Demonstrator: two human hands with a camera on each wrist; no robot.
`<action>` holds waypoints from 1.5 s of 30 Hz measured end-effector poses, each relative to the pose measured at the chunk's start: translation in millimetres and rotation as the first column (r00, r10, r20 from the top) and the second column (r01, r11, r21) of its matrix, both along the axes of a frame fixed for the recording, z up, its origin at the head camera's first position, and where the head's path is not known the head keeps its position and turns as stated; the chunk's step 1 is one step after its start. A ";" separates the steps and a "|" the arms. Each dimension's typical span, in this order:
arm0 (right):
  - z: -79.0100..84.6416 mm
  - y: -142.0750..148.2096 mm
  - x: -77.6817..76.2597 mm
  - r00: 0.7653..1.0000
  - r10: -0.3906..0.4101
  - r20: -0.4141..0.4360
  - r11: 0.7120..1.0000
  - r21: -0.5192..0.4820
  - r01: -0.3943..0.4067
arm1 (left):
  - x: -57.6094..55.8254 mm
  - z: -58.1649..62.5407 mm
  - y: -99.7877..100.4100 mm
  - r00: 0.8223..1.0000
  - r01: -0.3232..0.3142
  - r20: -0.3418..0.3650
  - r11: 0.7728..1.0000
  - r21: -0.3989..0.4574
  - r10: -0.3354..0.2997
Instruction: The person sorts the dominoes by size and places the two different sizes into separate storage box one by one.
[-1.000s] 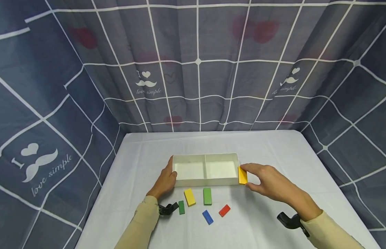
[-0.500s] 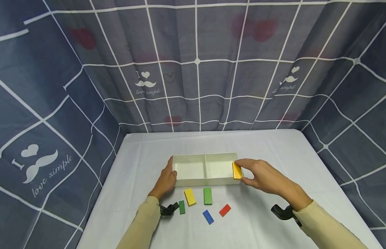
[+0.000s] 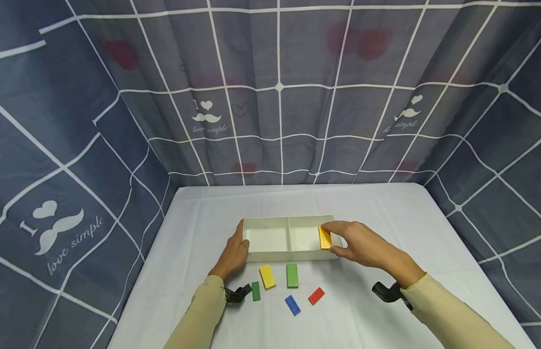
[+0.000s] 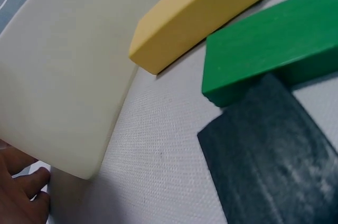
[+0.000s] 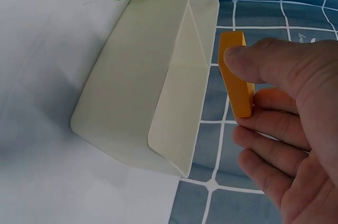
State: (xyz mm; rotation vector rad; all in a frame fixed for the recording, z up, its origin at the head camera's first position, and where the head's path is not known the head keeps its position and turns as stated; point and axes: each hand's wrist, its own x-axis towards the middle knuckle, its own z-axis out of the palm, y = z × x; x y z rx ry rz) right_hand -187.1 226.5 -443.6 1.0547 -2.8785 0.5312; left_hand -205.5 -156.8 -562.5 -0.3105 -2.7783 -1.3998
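A cream box (image 3: 270, 256) with two compartments lies lengthwise on the white-covered table. At its left end my left hand (image 3: 231, 252) grips the wall, the thumb on the near side. My right hand (image 3: 362, 245) pinches a yellow block (image 3: 325, 238) between thumb and fingers. In the head view this block appears over the box's right compartment; the right wrist view shows the same orange-looking block (image 5: 235, 86) raised above the box rim. Part of the block is hidden by the fingers.
In front of the box lie another yellow block (image 3: 267, 277), a green block (image 3: 292, 276), a smaller dark green block (image 3: 256, 291), a blue block (image 3: 292, 305) and a red block (image 3: 316, 295). A dark checked curtain (image 3: 305, 111) surrounds the table.
My right hand has carried the yellow block leftward, from beside the box's right end to over the right compartment. The left hand and the loose blocks have stayed in place.
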 end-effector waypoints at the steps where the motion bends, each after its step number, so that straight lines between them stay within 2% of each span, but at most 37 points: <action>1: -0.2 -0.7 -1.0 1.000 0.004 0.001 1.000 0.000 -0.004 | 0.0 0.2 0.3 1.000 0.002 0.016 1.000 0.019 -0.002; 4: -1.1 -3.4 -4.7 1.000 0.007 0.009 1.000 0.003 -0.007 | -0.3 1.2 0.3 0.999 -0.001 0.038 1.000 0.012 0.001; 14: -5.3 -15.3 -18.1 0.999 0.041 0.012 0.999 0.007 -0.041 | 0.1 1.7 1.3 0.999 -0.003 0.045 1.000 0.009 0.003; 28: -7.3 -32.7 -35.5 0.995 0.059 0.084 0.998 0.013 -0.060 | -0.7 3.5 0.2 0.999 -0.005 0.046 1.000 -0.015 0.005; 38: -22.2 -44.0 -50.2 0.987 0.100 0.129 0.995 -0.016 -0.099 | -1.4 1.9 0.2 0.999 -0.001 0.040 1.000 -0.008 0.001; 45: -36.3 -51.0 -59.7 0.982 0.092 0.162 0.996 -0.003 -0.093 | -0.5 2.7 1.5 0.999 -0.002 0.045 1.000 -0.008 0.003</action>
